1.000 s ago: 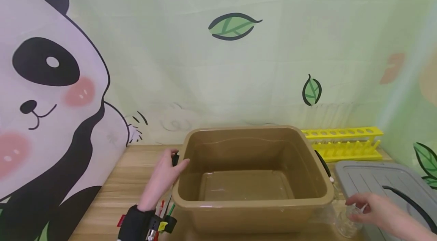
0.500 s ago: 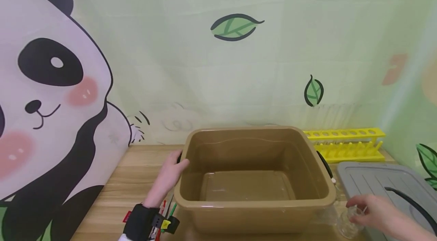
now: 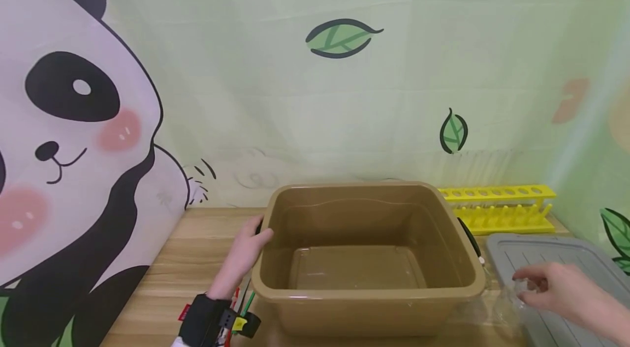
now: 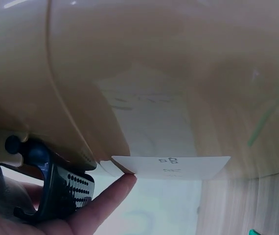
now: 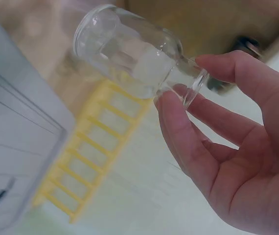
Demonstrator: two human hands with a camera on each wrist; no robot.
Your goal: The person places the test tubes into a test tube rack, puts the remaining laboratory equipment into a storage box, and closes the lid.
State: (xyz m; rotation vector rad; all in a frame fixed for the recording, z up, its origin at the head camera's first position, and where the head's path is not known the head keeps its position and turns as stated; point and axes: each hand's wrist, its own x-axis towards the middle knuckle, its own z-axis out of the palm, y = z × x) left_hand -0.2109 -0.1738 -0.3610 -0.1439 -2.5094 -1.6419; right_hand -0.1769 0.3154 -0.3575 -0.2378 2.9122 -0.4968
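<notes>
A deep brown storage bin [image 3: 354,317] stands in the middle of the head view. At its left rim is my left hand [image 3: 246,246], thumb laid over the edge. The left wrist view shows that hand's fingers around a black handle latch [image 4: 63,186] on the bin's side, one finger stretched along below a white label [image 4: 178,164]. To the right of the bin, my right hand [image 3: 561,289] pinches a clear glass bottle [image 5: 129,54] by its neck, thumb and fingers on opposite sides. In the right wrist view the bottle looks empty.
A yellow test tube rack [image 3: 499,221] with clear tubes stands behind the bin, right. A grey lid [image 3: 551,251] lies on the wooden table [image 3: 206,227] under my right hand. Red and green sticks [image 3: 248,302] lie near my left wrist. A printed cloth [image 3: 246,90] hangs behind.
My left hand has closed in on the bin's left rim. My right hand has risen a little and moved right with the glass bottle, which stood lower before.
</notes>
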